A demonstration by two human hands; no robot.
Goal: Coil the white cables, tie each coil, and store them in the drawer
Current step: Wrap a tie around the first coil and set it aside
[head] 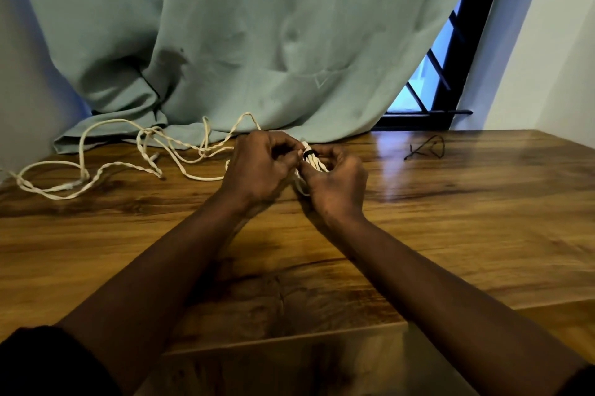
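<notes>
A small coil of white cable [311,160] sits between my two hands above the middle of the wooden table [450,218]. A black tie [308,154] is wrapped round the coil. My left hand [257,167] pinches at the tie end with curled fingers. My right hand [335,183] grips the coil from the right and below. A long loose white twisted cable [106,167] lies sprawled over the table's back left, reaching toward my left hand. The drawer front [289,360] shows at the bottom edge below the tabletop.
A second thin black tie [426,147] lies on the table at the back right. A teal curtain [241,41] hangs behind and drapes onto the table's back edge. A dark window frame [457,57] stands at the right rear.
</notes>
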